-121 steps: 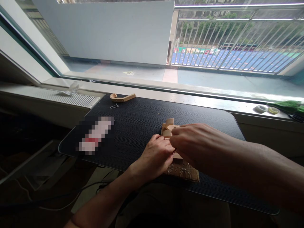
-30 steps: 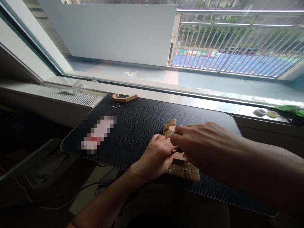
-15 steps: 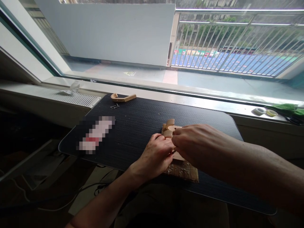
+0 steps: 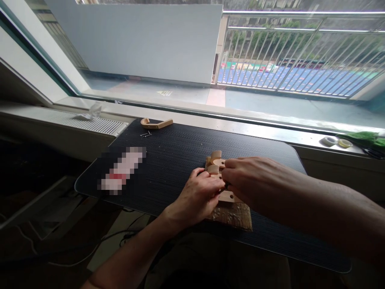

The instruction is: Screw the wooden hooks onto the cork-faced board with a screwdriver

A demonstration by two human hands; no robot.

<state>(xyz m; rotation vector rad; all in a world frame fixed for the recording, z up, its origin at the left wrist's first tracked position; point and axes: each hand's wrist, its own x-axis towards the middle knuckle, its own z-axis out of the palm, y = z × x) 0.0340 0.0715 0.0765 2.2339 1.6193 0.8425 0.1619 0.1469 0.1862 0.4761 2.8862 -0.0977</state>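
My left hand [image 4: 201, 190] is closed around curved wooden hooks at the table's near side, fingertips pressed to the wood. One wooden hook [image 4: 213, 169] curls up just beyond those fingers; another wooden hook [image 4: 216, 155] stands behind it. A flat wooden arm with a dark hole [image 4: 227, 196] shows below the hands. Under the pieces lies a brown, tape-wrapped block [image 4: 236, 216]. My right hand [image 4: 252, 176] is closed over the right side of the hooks, its fingers pinched together. Whatever it grips is hidden, apart from a small dark bit between the hands.
A loose wooden hook [image 4: 159, 125] lies at the far left corner of the black table [image 4: 174, 156], with several screws [image 4: 146, 135] near it. A blurred-out item [image 4: 124, 170] lies on the left. Tape rolls [image 4: 344, 143] sit on the windowsill at right.
My right hand has shifted slightly to the right, uncovering more of the wooden pieces and their holes. My left hand stays in place.
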